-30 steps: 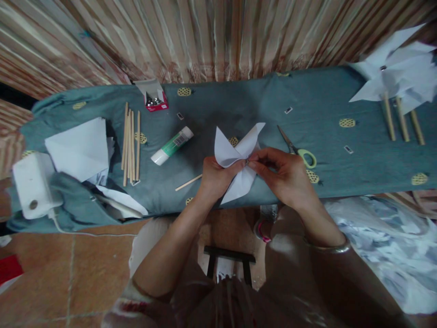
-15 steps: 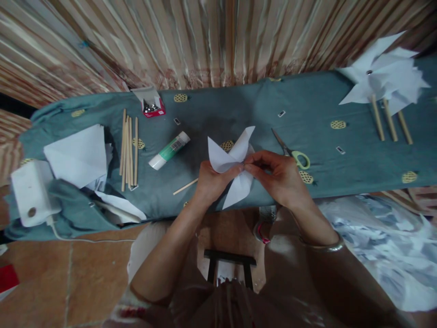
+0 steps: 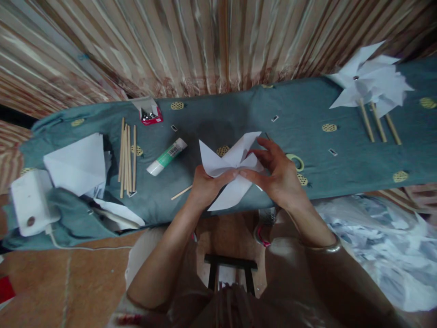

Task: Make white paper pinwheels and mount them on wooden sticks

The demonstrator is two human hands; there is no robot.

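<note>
Both my hands hold a white paper pinwheel (image 3: 218, 163) over the near edge of a table with a grey-green cloth (image 3: 239, 109). My left hand (image 3: 205, 186) pinches the pinwheel's centre from the left. On the right side, my right hand (image 3: 277, 175) pinches the same centre with thumb and forefinger while its other fingers spread over the right blade. A thin wooden stick (image 3: 181, 192) lies just left of my left hand. The scissors with a green handle (image 3: 295, 161) are partly hidden behind my right hand.
A glue stick (image 3: 166, 157), a row of wooden sticks (image 3: 127, 155), a small red box of pins (image 3: 150, 115), folded white paper (image 3: 78, 164) and a white device (image 3: 29, 202) lie left. Finished pinwheels on sticks (image 3: 370, 86) lie far right. Paper scraps (image 3: 375, 246) cover the floor.
The pinwheel has turned a little and lowered toward the table edge. My right hand's fingers have spread over the right blade and now cover more of the scissors. The view drifted slightly.
</note>
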